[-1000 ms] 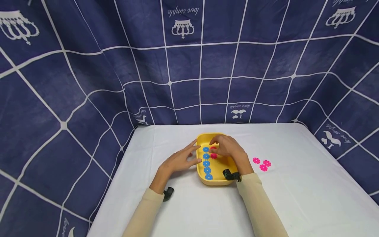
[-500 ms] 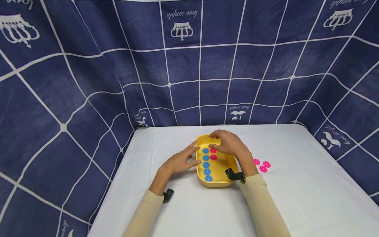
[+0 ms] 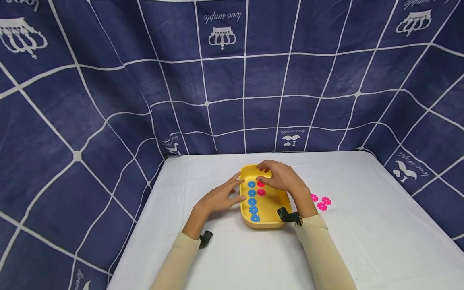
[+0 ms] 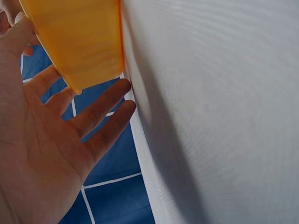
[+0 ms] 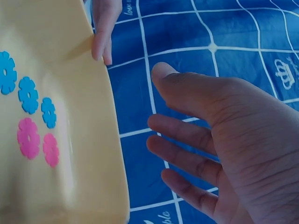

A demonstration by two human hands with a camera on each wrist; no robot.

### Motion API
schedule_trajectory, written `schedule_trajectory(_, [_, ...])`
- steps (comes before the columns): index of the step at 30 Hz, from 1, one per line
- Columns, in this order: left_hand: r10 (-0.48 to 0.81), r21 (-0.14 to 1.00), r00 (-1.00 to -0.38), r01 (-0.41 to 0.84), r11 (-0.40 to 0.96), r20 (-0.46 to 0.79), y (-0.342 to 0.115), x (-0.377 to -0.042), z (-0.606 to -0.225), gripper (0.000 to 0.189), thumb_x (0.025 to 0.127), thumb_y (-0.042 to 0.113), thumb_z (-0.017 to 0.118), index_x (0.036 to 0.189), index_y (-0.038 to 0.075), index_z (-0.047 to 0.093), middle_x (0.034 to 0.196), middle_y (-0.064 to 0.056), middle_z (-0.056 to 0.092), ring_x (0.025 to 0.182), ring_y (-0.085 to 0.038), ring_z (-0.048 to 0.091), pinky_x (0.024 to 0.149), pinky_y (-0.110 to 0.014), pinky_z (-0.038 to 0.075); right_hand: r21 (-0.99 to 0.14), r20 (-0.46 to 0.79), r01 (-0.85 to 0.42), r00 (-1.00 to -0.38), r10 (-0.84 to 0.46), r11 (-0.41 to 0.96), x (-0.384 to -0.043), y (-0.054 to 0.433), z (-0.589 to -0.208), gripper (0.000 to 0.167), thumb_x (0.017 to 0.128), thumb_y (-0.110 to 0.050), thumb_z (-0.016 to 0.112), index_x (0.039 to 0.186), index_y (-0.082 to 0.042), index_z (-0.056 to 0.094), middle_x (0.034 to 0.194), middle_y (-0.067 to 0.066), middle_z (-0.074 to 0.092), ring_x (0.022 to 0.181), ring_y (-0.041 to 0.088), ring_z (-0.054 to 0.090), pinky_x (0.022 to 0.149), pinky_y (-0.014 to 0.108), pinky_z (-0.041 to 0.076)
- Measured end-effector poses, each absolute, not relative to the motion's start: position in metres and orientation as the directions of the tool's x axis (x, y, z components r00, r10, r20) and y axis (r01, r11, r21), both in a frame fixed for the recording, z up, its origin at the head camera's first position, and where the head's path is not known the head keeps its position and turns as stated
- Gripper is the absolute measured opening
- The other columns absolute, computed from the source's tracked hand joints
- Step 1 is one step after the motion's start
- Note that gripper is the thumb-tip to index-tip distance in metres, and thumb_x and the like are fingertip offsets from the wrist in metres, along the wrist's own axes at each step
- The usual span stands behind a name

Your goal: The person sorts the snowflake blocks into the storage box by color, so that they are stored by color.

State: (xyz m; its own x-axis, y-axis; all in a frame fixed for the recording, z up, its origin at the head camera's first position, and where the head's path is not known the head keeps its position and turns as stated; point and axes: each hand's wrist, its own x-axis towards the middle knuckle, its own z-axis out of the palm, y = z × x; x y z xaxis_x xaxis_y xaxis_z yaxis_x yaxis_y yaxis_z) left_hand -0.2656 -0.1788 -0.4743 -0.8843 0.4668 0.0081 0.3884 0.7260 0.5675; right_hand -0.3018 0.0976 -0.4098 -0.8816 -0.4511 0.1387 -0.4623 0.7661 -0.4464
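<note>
A yellow plastic tray (image 3: pixel 273 207) holds a column of several blue flower-shaped discs (image 3: pixel 252 201) along its left side. Beside their far end lie two pink flower discs (image 3: pixel 261 192). My left hand (image 3: pixel 219 197) rests at the tray's left side with fingers spread; in the left wrist view its thumb is at the rim and two fingers extend past the tray's corner. Over the tray's far right part hovers my right hand (image 3: pixel 284 176), fingers loosely bent and thumb apart. Nothing shows between its fingers in the right wrist view.
Several loose pink flower discs (image 3: pixel 322 206) lie on the white tablecloth (image 3: pixel 362 233) right of the tray, one partly behind the right wrist. A navy curtain with white grid lines (image 3: pixel 228 117) stands behind the table and along both sides.
My right hand has lifted back from the pink discs in the tray, slightly up and to the right, its fingers spreading. The left hand stays at the tray's side.
</note>
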Motion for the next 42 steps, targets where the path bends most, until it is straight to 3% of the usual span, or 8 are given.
schedule_trajectory(14, [0.449, 0.563, -0.894, 0.37, 0.739, -0.002, -0.18, -0.268, -0.474, 0.072, 0.102, 0.061, 0.065, 0.166, 0.035, 0.043, 0.177, 0.026, 0.013, 0.134, -0.018, 0.064, 0.113, -0.057, 0.05, -0.472, 0.157, -0.434, -0.898, -0.411, 0.767, -0.292, 0.133, -0.402, 0.053, 0.095, -0.039, 0.084, 0.14, -0.014, 0.07, 0.133, 0.007, 0.073, 0.119, 0.028, 0.068, 0.099, 0.055, 0.059])
schedule_trajectory(27, [0.454, 0.57, -0.891, 0.372, 0.733, -0.003, -0.18, -0.267, -0.475, 0.072, 0.102, 0.061, 0.066, 0.166, 0.035, 0.043, 0.178, 0.024, 0.013, 0.135, -0.018, 0.063, 0.114, -0.056, 0.049, -0.409, 0.223, -0.426, -0.904, -0.365, 0.807, -0.281, 0.171, -0.41, 0.053, 0.092, -0.039, 0.087, 0.137, -0.016, 0.072, 0.132, 0.01, 0.071, 0.12, 0.032, 0.066, 0.099, 0.06, 0.058])
schedule_trajectory(37, [0.462, 0.575, -0.887, 0.38, 0.724, 0.005, -0.18, -0.268, -0.475, 0.072, 0.102, 0.058, 0.067, 0.165, 0.033, 0.044, 0.178, 0.022, 0.015, 0.134, -0.018, 0.064, 0.114, -0.056, 0.049, -0.426, 0.233, -0.402, -0.915, -0.331, 0.811, -0.276, 0.195, -0.416, 0.048, 0.093, -0.034, 0.087, 0.134, -0.013, 0.074, 0.143, 0.013, 0.066, 0.135, 0.04, 0.058, 0.109, 0.069, 0.048])
schedule_trajectory(42, [0.459, 0.577, -0.888, 0.378, 0.724, 0.005, -0.179, -0.268, -0.476, 0.073, 0.102, 0.059, 0.067, 0.166, 0.033, 0.044, 0.178, 0.022, 0.015, 0.134, -0.018, 0.064, 0.114, -0.056, 0.049, -0.435, 0.232, -0.38, -0.923, -0.306, 0.816, -0.273, 0.205, -0.418, 0.05, 0.094, -0.037, 0.086, 0.136, -0.014, 0.073, 0.144, 0.013, 0.066, 0.136, 0.04, 0.058, 0.11, 0.07, 0.047])
